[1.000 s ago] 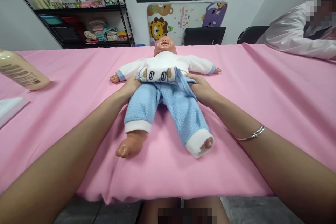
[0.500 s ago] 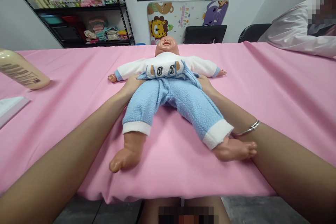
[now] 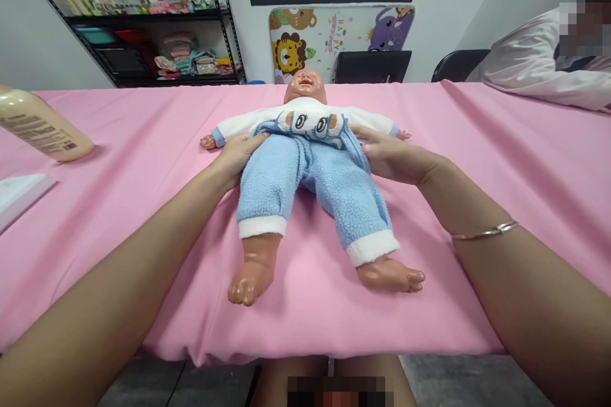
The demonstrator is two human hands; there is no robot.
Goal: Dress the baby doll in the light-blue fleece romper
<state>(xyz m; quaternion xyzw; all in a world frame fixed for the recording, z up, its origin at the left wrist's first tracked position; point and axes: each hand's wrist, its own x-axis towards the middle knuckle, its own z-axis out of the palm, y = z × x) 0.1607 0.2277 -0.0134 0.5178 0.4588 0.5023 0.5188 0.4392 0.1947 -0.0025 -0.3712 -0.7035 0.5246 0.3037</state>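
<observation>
A baby doll (image 3: 306, 86) lies on its back on the pink-covered table, head away from me and arms spread. It wears a white top with a bear face (image 3: 312, 122) and fuzzy light-blue trousers (image 3: 270, 181) with white cuffs. Blue cloth bunches at its waist. At the waist's left side, my left hand (image 3: 237, 154) is closed on the trousers, thumb on top and other fingers partly hidden. On the opposite side my right hand (image 3: 394, 154) grips the bunched blue cloth at the hip, fingertips partly covered by it. Both bare feet of the doll point toward me.
A beige bottle (image 3: 45, 127) and a white box-like object (image 3: 21, 197) lie at the table's left. Behind stand a black shelf (image 3: 147, 19) with folded cloths and a dark monitor (image 3: 372, 67). At right, a person's white sleeve (image 3: 534, 70) rests on the table.
My right hand and forearm have shifted outward to the right, so more of the hand shows. The doll's legs have drawn closer together, and its right-hand foot no longer overlaps my forearm.
</observation>
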